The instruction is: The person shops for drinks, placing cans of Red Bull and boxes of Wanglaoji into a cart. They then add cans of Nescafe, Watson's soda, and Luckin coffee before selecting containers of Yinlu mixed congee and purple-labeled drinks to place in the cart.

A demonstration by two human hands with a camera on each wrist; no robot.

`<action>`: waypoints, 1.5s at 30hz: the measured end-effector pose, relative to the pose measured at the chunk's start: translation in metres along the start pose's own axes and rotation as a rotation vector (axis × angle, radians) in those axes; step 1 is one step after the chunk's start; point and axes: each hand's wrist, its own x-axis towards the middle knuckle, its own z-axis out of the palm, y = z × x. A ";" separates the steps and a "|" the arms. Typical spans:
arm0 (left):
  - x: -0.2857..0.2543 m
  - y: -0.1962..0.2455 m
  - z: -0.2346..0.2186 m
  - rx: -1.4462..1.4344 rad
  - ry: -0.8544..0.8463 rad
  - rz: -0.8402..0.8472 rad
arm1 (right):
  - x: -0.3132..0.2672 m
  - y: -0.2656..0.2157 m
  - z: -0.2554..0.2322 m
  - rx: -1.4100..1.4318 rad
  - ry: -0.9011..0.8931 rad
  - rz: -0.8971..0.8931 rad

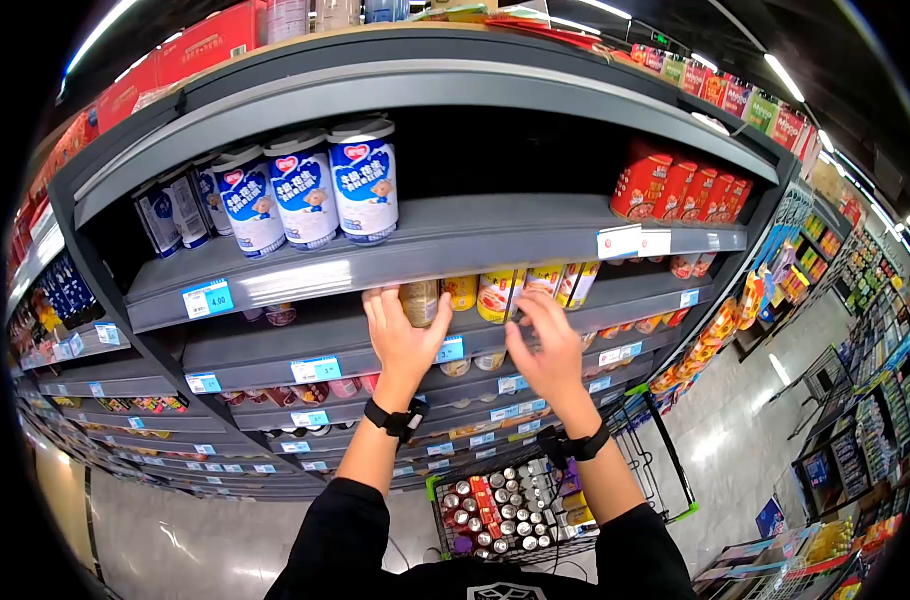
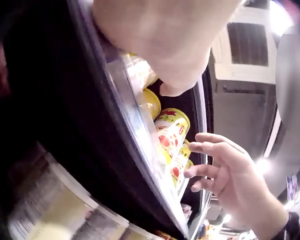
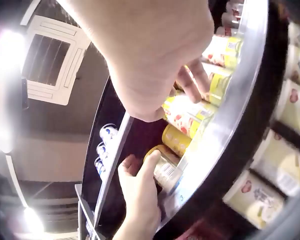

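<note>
On the second shelf, my left hand (image 1: 405, 335) grips a brownish can (image 1: 419, 302), thumb on one side and fingers on the other; the right wrist view shows this can (image 3: 166, 170) with the left hand (image 3: 140, 195) round it. Beside it stands a yellow can (image 1: 460, 292), then yellow-and-white cans with red pictures (image 1: 497, 295). My right hand (image 1: 550, 345) is in front of those cans, fingers apart and slightly bent, holding nothing. In the left wrist view the right hand (image 2: 230, 175) is near the yellow cans (image 2: 172, 127).
Blue-and-white cans (image 1: 302, 190) stand on the upper shelf (image 1: 475, 225) at left, red cans (image 1: 642, 185) at right. Lower shelves hold more cans. Below my arms is a cart (image 1: 690, 505) with many cans. An aisle floor (image 1: 715, 440) lies to the right.
</note>
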 end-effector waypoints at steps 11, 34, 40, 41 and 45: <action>-0.005 -0.001 -0.005 -0.025 -0.125 -0.243 | 0.035 -0.010 0.039 -0.261 0.064 -0.001; -0.014 -0.016 -0.002 -0.478 0.211 -0.178 | 0.038 -0.008 0.041 -0.349 0.099 -0.039; 0.002 0.001 -0.006 -0.168 -0.132 -0.374 | 0.038 -0.002 0.024 -0.317 0.118 -0.075; 0.004 0.000 -0.004 -0.174 -0.132 -0.369 | 0.036 0.002 0.020 -0.320 0.124 -0.076; 0.011 -0.001 -0.003 -0.029 -0.209 -0.251 | 0.035 0.023 0.004 -0.326 0.147 0.072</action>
